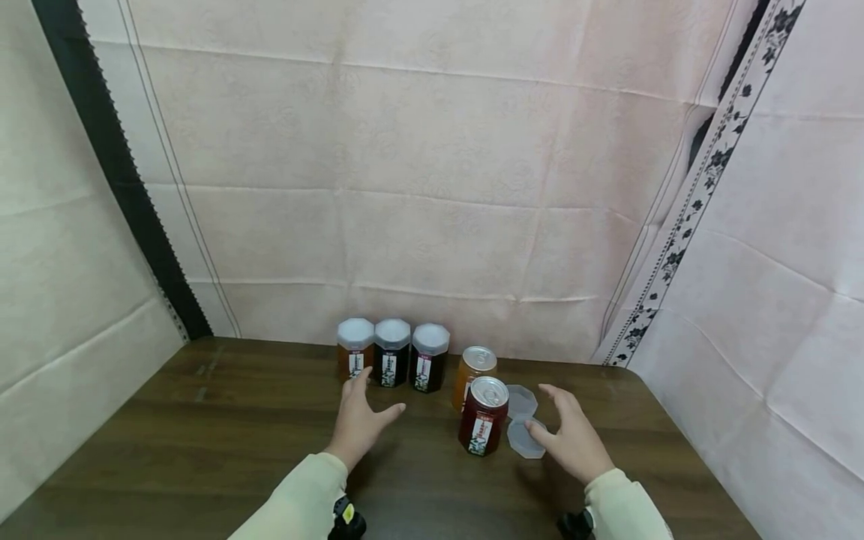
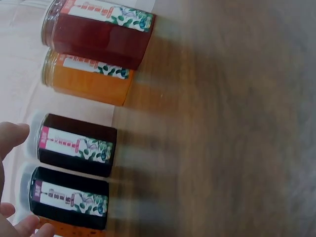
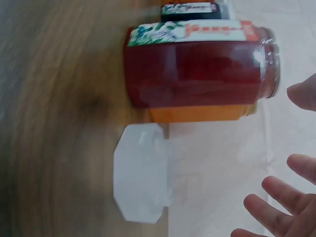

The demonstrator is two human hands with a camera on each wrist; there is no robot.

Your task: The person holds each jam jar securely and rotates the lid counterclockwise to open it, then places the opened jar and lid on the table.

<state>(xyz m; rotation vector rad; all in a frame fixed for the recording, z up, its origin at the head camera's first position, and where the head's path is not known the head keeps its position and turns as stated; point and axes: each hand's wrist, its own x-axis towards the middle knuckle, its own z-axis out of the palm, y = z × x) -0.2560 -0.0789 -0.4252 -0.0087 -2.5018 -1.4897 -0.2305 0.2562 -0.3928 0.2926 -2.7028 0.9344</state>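
My left hand, fingers spread and nothing in its grasp, hovers before three drink cans with white octagonal caps: an amber one, a black one and a dark one. In the left wrist view its fingers overlap the capped tops' side. My right hand is likewise spread and holds nothing, just right of two translucent octagonal caps lying on the table. Left of those caps stands an uncapped dark red can with a pull-tab top, partly hiding an orange can behind it.
A brown wooden table carries everything. Pale cloth hangs behind the cans, with more cloth along both sides. The capped cans stand in a row near the table's back edge.
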